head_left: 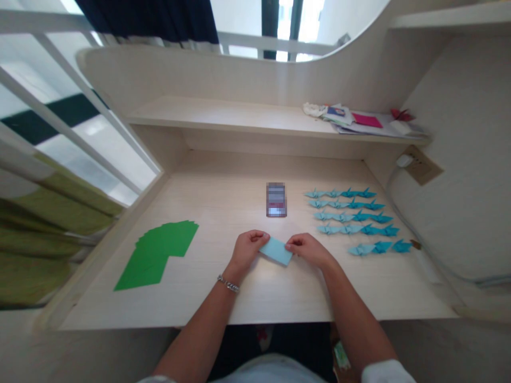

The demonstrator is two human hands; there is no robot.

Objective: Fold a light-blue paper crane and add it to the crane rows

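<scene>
A folded light blue paper (276, 251) lies on the pale wooden desk (255, 298) in front of me. My left hand (247, 248) pinches its left end with curled fingers; a metal bracelet sits on that wrist. My right hand (308, 249) pinches the paper's right end, fingers closed on it. Both hands rest low on the desk surface.
Several blue and teal paper cranes (353, 215) stand in rows to the right. A fanned stack of green sheets (157, 252) lies at the left. A phone (276, 199) lies beyond my hands. Papers (359, 121) clutter the upper shelf at right; a cable (403, 213) hangs from a wall socket.
</scene>
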